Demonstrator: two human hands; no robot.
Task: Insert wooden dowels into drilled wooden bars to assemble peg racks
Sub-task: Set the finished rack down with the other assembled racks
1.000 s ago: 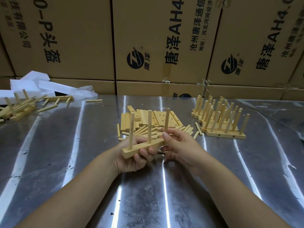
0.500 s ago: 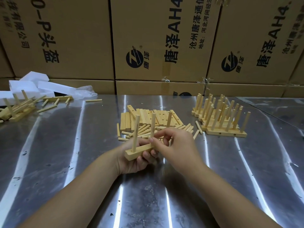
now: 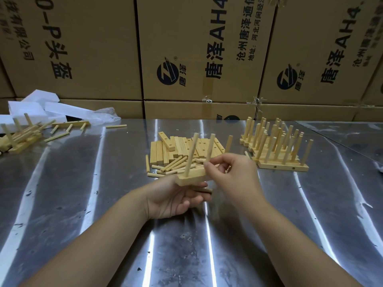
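A pale wooden bar [image 3: 191,177] with three upright dowels is held above the metal table. My left hand [image 3: 176,198] supports the bar from below, fingers curled round its underside. My right hand [image 3: 234,172] covers the bar's right half and pinches the middle dowel [image 3: 209,149] low down. The left dowel [image 3: 191,154] stands free; the third dowel [image 3: 228,143] shows above my right hand. Behind lie a pile of drilled bars [image 3: 182,148] and loose dowels [image 3: 172,167].
Finished peg racks [image 3: 277,150] are stacked at the right. More racks and dowels [image 3: 18,135] lie far left beside white foam pieces [image 3: 39,106]. Cardboard boxes [image 3: 196,48] wall off the back of the steel table [image 3: 83,204].
The bar has tilted so that it points more away from me. My right hand moved from the right-end dowel to the middle one. The left hand keeps its hold.
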